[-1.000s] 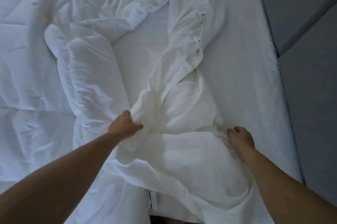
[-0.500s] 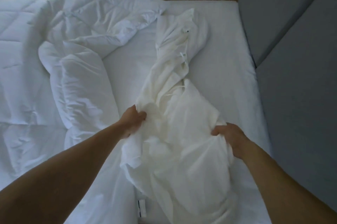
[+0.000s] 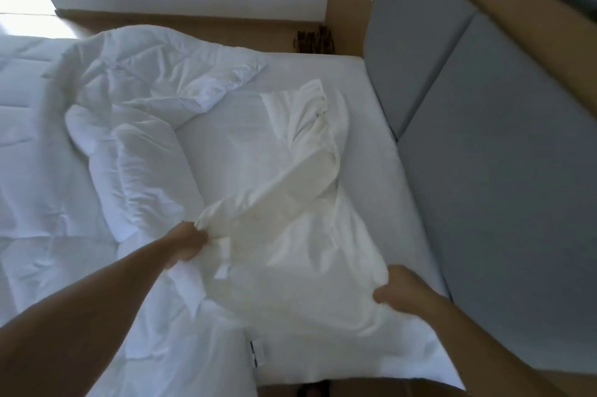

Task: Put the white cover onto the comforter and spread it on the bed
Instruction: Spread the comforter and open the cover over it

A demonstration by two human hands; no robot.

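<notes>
Across the right half of the bed (image 3: 382, 125), one white cover (image 3: 290, 254) is lying in a long, rumpled strip that is running from the near edge toward the far corner. Its cloth is thin, creamy white and slightly see-through, and it is looking warmer in tone than the bedding around it. The far end is twisting into a narrow, folded rope and resting on the bare mattress. The near end is spreading wide and loose between two hands. A fold is rising from the left side and stretching diagonally up toward the twisted part.

Two bare hands are working it. The left hand (image 3: 189, 244) is pinching a bunched corner of the cover, its grip closing tight on the cloth with the fingers curling under. The right hand (image 3: 402, 290) is clutching the opposite edge, fingers wrapping round a gather of fabric, so this grip is also holding the cover. Both forearms are reaching in from the bottom corners.

One comforter (image 3: 139, 164), thick, puffy and cooler white, is lying heaped on the left side of the bed, just beside the cover, with quilted stitching showing on its flatter part.

At least two grey padded headboard panels (image 3: 504, 190) are standing along the right side of the mattress.
</notes>
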